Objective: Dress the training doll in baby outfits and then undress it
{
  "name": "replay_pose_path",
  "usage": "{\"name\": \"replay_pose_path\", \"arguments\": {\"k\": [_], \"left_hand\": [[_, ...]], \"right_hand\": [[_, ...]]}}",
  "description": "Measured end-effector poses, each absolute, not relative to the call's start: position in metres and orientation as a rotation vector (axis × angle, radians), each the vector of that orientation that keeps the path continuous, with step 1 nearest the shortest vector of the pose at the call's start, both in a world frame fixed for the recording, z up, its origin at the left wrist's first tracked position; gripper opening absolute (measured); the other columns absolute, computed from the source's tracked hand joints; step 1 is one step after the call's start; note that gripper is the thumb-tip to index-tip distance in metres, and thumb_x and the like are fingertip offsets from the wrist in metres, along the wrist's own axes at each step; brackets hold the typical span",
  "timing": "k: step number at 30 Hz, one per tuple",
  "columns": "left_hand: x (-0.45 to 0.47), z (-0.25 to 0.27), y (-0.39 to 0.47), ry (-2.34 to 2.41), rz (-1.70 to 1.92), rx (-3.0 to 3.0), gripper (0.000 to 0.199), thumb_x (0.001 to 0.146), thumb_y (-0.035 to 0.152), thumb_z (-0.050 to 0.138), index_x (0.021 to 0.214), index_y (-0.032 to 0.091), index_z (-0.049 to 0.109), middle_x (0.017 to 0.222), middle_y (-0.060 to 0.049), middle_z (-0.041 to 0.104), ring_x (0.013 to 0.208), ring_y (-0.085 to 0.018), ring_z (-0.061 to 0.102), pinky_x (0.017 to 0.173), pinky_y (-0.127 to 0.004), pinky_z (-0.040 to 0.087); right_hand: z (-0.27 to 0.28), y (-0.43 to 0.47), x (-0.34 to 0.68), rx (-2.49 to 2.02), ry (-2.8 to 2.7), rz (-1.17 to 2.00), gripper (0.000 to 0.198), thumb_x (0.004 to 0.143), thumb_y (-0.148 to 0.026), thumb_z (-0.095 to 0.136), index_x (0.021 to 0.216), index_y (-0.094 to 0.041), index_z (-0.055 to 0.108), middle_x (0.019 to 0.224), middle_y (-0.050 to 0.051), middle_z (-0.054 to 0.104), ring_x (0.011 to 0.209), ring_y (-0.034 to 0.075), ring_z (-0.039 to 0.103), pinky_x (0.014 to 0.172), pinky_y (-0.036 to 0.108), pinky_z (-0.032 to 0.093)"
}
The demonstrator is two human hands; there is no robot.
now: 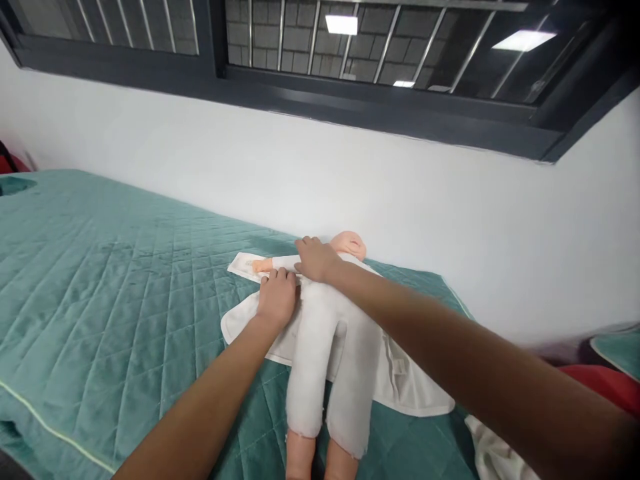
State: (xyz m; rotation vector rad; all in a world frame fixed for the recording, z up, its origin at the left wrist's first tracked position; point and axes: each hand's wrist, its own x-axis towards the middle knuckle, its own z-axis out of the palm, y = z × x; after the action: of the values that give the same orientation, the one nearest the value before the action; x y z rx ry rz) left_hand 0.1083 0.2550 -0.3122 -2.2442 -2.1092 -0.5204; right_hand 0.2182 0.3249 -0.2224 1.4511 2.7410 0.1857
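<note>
A baby doll (330,353) in a white cloth body lies on its back on a white garment (400,390) spread over a teal quilted bed (110,280). Its bare head (350,244) points toward the wall and its bare feet toward me. My left hand (276,297) presses flat on the garment and the doll's side, just under the doll's outstretched arm (265,265). My right hand (314,259) rests fingers-down on the doll's shoulder, where that arm lies in the garment's sleeve. Whether either hand grips cloth is not visible.
A white wall (450,213) runs close behind the bed, with a dark-framed barred window (350,53) above it. At the right edge lie a red item (605,387), more teal bedding (620,350) and a crumpled white cloth (493,453).
</note>
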Motion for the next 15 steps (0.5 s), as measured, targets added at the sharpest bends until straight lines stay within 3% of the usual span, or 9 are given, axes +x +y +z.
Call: {"name": "replay_pose_path", "arguments": {"k": [4,8,15], "left_hand": [[0.104,-0.328,0.256,-2.116,-0.528,-2.204,0.028,0.096,0.023,0.039,0.108,0.015,0.063,0.111,-0.014,0.060,0.110,-0.032,0.052,0.091,-0.046,0.042],[0.098,-0.334,0.259,-2.117,-0.681,-2.183,0.027,0.095,0.021,0.042,0.106,0.018,0.066,0.106,-0.012,0.062,0.108,-0.030,0.053,0.088,-0.041,0.044],[0.084,-0.333,0.266,-2.341,-1.358,-1.978,0.021,0.091,0.029,0.051,0.095,0.020,0.069,0.096,-0.007,0.070,0.097,-0.023,0.061,0.082,-0.032,0.045]], "right_hand": [[-0.249,0.338,0.186,1.441,2.624,0.062,0.043,0.081,-0.028,0.062,0.122,-0.014,0.057,0.126,0.018,0.061,0.116,0.034,0.056,0.090,0.045,0.047],[-0.254,0.349,0.186,1.419,2.602,-0.027,0.035,0.080,-0.030,0.064,0.113,-0.016,0.062,0.115,0.014,0.068,0.101,0.030,0.065,0.083,0.040,0.049],[-0.233,0.334,0.221,1.472,2.718,-0.055,0.040,0.085,-0.043,0.058,0.119,-0.023,0.057,0.120,0.007,0.067,0.101,0.026,0.064,0.073,0.032,0.047]]}}
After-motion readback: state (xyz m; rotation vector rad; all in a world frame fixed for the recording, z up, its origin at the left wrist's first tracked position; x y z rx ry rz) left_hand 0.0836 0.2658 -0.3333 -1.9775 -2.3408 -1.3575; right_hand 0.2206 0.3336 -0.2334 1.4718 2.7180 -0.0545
